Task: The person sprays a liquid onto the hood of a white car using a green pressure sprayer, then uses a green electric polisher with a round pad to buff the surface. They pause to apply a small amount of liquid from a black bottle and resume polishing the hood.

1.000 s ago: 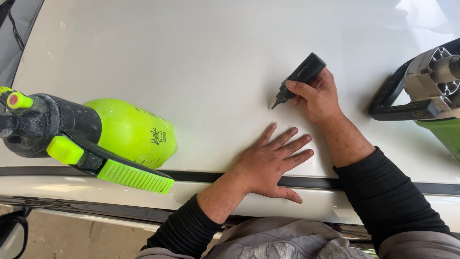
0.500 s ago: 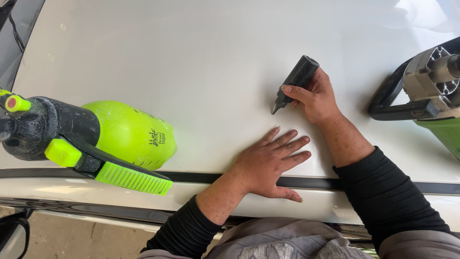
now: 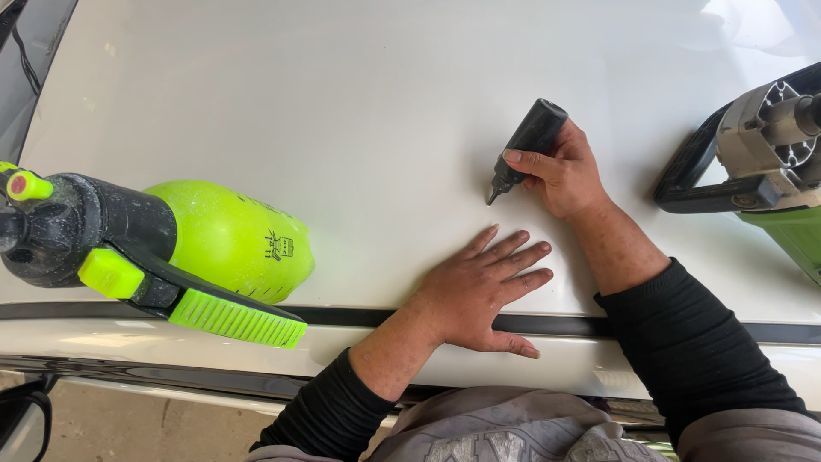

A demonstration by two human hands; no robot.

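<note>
White painted car bodywork (image 3: 368,94) fills the view as the working surface, glossy and broad, with a dark trim strip (image 3: 359,315) running along its near edge. Far left, a lime-green pump sprayer (image 3: 214,244) lies on its side, black head and green trigger pointing left and near. Moving right, the left hand (image 3: 479,295) is planted flat on the panel, fingers spread wide and holding nothing, its heel resting across the trim strip. Just beyond its fingertips, the right hand (image 3: 560,171) is wrapped around a small black bottle (image 3: 528,145), nozzle tilted down and left. And here's the change: over the last second the bottle has tipped more upright and the nozzle has drawn in closer to the paint, its tip now looking to be right at the surface, though actual contact is too fine to call. That reads as the applying stage getting under way, with the flat hand bracing the person over the panel. Far right, a grey and green power tool (image 3: 770,162) with a black loop handle sits on the panel, untouched and well apart from both hands.
</note>
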